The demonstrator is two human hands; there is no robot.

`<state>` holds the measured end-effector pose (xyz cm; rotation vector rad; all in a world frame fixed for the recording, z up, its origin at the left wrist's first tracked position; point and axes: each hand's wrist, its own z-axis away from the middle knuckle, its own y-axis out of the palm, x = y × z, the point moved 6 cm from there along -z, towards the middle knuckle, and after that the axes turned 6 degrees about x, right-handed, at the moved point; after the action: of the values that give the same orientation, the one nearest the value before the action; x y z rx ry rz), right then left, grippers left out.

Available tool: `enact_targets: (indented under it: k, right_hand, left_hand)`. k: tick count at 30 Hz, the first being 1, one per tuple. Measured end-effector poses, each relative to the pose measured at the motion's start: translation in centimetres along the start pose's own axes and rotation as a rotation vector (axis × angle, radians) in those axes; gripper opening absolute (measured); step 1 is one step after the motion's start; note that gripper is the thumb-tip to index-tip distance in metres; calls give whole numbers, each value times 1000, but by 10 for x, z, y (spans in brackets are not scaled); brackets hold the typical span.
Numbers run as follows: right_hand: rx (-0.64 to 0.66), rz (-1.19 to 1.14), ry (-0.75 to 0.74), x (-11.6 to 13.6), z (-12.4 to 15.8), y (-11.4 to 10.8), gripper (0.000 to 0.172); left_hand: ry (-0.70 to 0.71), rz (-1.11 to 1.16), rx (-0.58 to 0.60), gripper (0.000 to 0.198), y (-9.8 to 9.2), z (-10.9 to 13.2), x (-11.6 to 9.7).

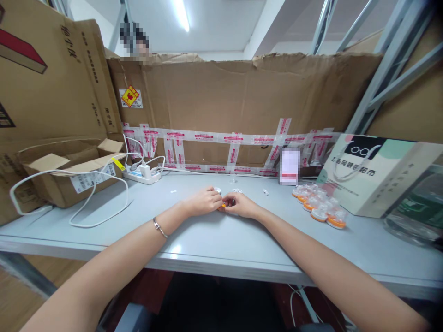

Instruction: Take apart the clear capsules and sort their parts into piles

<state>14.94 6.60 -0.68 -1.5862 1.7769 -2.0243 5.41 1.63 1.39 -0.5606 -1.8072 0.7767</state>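
Note:
My left hand (204, 201) and my right hand (240, 204) meet at the middle of the grey table (214, 249), fingertips pinched together on a small orange-and-clear plastic part (223, 205). A small white round piece (217, 189) lies just behind my left fingers, and another clear piece (236, 190) sits behind my right hand. A metal bracelet (159, 228) is on my left wrist. To the right lies a cluster of several orange-and-clear round parts (320, 206).
An open cardboard box (65, 173) sits at the left with a white cable (86, 203) looping to a power strip (141, 175). A taped cardboard wall (242, 110) backs the table. A paper shopping bag (374, 173) and a clear container (415, 212) lie at right.

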Motion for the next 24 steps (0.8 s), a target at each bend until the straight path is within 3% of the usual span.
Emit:
enact_targets:
  k: [10,14,17,21,24]
  right_hand:
    - [23,-14,-13,-1,-1,2,25]
    - [20,-19,26,-1,1,2,31]
    - [-2,-17,63,-3,3,0,36]
    - [10,-15,67,-3,4,0,37]
    - [16,-12,70,-3,4,-1,37]
  left_hand:
    - [-173,185,49,21,13,-2,8]
    - [-337,360,97,16,10,6,30]
    - [-650,494,269,12,11,41,69]
    - [-882,461,425,14,13,106,113]
    - [-1003,450,575,12,27,143,128]
